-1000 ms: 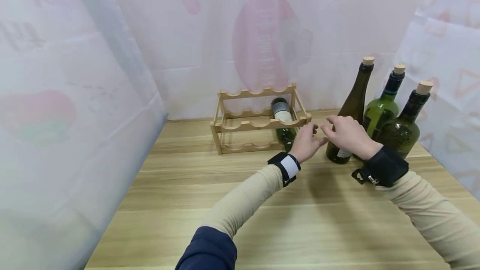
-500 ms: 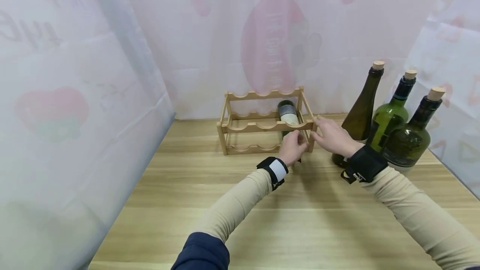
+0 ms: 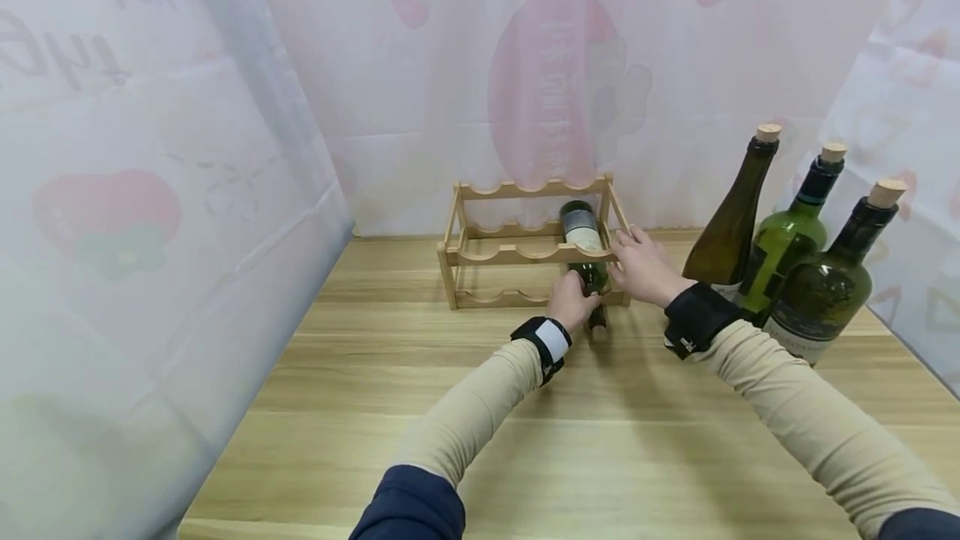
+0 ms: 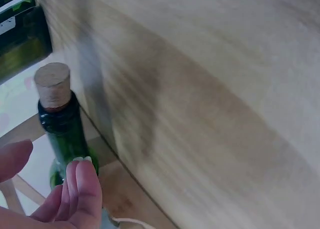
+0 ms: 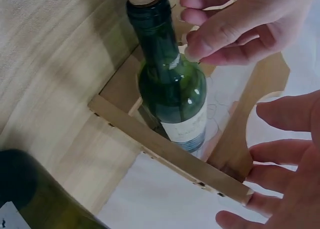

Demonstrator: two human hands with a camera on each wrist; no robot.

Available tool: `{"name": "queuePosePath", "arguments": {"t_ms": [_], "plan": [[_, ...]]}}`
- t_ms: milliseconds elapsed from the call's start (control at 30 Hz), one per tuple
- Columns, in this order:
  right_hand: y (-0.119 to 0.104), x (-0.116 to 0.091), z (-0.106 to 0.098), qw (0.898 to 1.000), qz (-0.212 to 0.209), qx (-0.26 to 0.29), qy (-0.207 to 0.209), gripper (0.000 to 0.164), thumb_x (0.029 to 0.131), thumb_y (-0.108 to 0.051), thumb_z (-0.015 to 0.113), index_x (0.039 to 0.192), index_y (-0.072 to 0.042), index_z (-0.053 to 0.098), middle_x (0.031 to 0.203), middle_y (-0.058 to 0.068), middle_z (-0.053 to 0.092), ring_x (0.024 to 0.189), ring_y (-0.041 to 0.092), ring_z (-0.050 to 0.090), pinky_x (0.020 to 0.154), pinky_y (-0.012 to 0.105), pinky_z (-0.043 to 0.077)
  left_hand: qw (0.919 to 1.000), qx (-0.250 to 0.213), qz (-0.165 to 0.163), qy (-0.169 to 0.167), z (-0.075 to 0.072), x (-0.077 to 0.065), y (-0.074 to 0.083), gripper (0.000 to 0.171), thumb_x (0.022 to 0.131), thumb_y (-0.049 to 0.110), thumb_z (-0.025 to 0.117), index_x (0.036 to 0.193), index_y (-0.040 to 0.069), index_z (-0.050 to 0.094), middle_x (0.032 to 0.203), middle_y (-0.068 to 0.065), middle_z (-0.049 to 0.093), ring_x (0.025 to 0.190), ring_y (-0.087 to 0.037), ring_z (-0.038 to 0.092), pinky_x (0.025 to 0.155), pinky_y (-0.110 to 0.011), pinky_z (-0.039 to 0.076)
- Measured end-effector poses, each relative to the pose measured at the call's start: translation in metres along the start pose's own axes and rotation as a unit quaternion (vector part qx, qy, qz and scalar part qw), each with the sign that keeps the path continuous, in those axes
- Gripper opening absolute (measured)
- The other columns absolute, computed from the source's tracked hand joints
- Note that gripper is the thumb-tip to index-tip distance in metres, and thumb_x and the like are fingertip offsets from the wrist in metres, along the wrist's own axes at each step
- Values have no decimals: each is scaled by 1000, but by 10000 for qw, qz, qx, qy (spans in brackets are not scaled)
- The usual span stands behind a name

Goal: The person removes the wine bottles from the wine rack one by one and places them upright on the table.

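A green wine bottle [image 3: 581, 232] with a white label lies in the right-hand slot of the wooden wine rack [image 3: 517, 255], its corked neck pointing toward the front. My left hand [image 3: 570, 302] is at the neck, thumb and fingers apart. In the left wrist view its fingers [image 4: 87, 191] overlap the bottle neck [image 4: 65, 139] below the cork, while the thumb stands off to the side. My right hand [image 3: 647, 269] rests at the rack's right end. Seen from the right wrist, its spread fingers [image 5: 275, 176] reach the rack's corner, beside the bottle [image 5: 172, 94].
On the right stand three corked bottles: a tall brown-green one [image 3: 723, 232], a bright green one [image 3: 791, 232] and a broad dark green one [image 3: 828, 282]. The wood-grain table [image 3: 420, 407] meets printed white curtains [image 3: 405, 107] at the back and sides.
The hands, close together right of the rack a second ago, have parted. My left hand moved left to the bottle's neck; my right hand moved left onto the rack's right end. The view shifted slightly.
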State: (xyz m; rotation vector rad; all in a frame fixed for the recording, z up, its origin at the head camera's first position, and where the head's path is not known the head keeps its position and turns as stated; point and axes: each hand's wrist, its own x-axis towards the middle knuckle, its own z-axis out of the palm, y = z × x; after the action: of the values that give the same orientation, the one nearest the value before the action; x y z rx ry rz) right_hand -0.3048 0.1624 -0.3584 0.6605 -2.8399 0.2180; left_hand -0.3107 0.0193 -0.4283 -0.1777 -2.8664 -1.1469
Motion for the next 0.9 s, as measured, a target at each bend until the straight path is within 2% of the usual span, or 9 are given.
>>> {"name": "queuePosePath", "arguments": {"t_ms": [133, 267, 367, 633, 733, 800, 900], "plan": [[1, -4, 3, 10000, -41, -22, 33, 48, 91, -16, 62, 130, 10, 52, 142, 31, 44, 136, 49, 32, 100, 64, 40, 9994, 31, -310, -124, 8, 1, -3, 32, 87, 23, 72, 105, 0, 60, 91, -11, 64, 85, -24, 64, 66, -29, 47], [1, -4, 4, 9999, -92, 5, 66, 48, 91, -15, 63, 129, 12, 52, 141, 32, 45, 136, 50, 32, 102, 62, 40, 9975, -147, -660, -192, 13, 1, -2, 45, 86, 24, 73, 120, -1, 57, 108, -16, 65, 102, -30, 64, 80, -36, 54], [0, -4, 3, 9999, -98, 22, 115, 48, 90, -14, 63, 128, 12, 52, 140, 33, 45, 136, 50, 32, 104, 62, 39, 9954, -332, -872, -217, 15, 2, 0, 52, 87, 24, 73, 127, -2, 53, 119, -19, 63, 111, -32, 61, 90, -40, 53], [0, -2, 10, 9997, -85, -87, 219, 53, 87, -14, 65, 130, 13, 50, 139, 32, 46, 135, 50, 31, 106, 59, 39, 9890, -743, -1252, -250, 22, 6, -2, 41, 84, 25, 74, 110, -4, 63, 113, -20, 64, 106, -33, 61, 88, -41, 53], [1, -1, 12, 9997, -64, -74, 227, 56, 87, -14, 66, 131, 14, 49, 140, 32, 45, 136, 50, 30, 105, 59, 39, 9841, -1039, -1416, -260, 25, 8, -4, 44, 83, 25, 76, 112, -6, 63, 118, -21, 62, 111, -34, 58, 91, -40, 51], [2, -1, 13, 9997, -66, -72, 238, 57, 86, -14, 67, 131, 14, 48, 140, 32, 45, 137, 50, 29, 105, 59, 40, 9777, -1393, -1549, -254, 26, 10, -4, 48, 81, 22, 77, 115, -8, 61, 121, -23, 61, 111, -34, 58, 89, -39, 53], [2, -1, 12, 9996, -47, -70, 268, 56, 86, -13, 67, 132, 14, 48, 140, 32, 45, 136, 50, 30, 105, 60, 39, 9597, -2100, -1839, -327, 28, 12, -4, 54, 79, 16, 78, 123, -8, 55, 126, -24, 58, 105, -35, 63, 80, -40, 57]]}}
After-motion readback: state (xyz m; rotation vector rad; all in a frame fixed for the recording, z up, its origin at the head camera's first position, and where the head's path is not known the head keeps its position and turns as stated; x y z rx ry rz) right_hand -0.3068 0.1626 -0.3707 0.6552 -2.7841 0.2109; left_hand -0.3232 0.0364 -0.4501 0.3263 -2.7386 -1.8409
